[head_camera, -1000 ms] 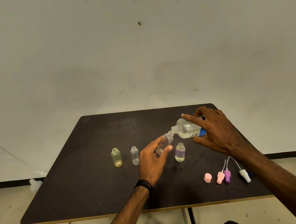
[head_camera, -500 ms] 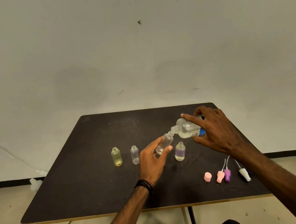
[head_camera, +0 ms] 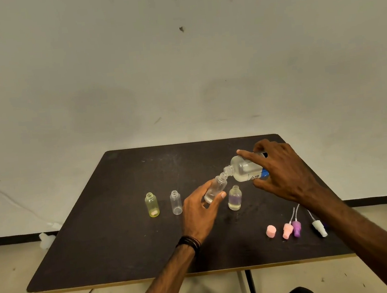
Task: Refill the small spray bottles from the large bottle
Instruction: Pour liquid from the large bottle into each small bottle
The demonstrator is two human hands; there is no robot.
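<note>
My right hand [head_camera: 279, 175] holds the large clear bottle [head_camera: 245, 168] with a blue label, tipped on its side, mouth pointing left. Its mouth meets the neck of a small clear bottle [head_camera: 214, 188], tilted and held above the table by my left hand [head_camera: 200, 211]. A little liquid sits in the small bottle's bottom. Three other small bottles stand upright and uncapped on the dark table [head_camera: 127, 248]: a yellow one [head_camera: 152, 204], a clear one [head_camera: 176, 202], and a purple-tinted one [head_camera: 235, 197] partly filled, just right of my left hand.
Near the table's front right lie a pink cap [head_camera: 271, 231], a pink spray head [head_camera: 287, 230], a purple spray head [head_camera: 297, 228] and a white spray head [head_camera: 319, 228], with dip tubes. A pale wall stands behind the table. A cable [head_camera: 14, 203] runs along the floor at left.
Both hands and both bottles have stayed almost still, the large bottle tipped at the small one's neck throughout.
</note>
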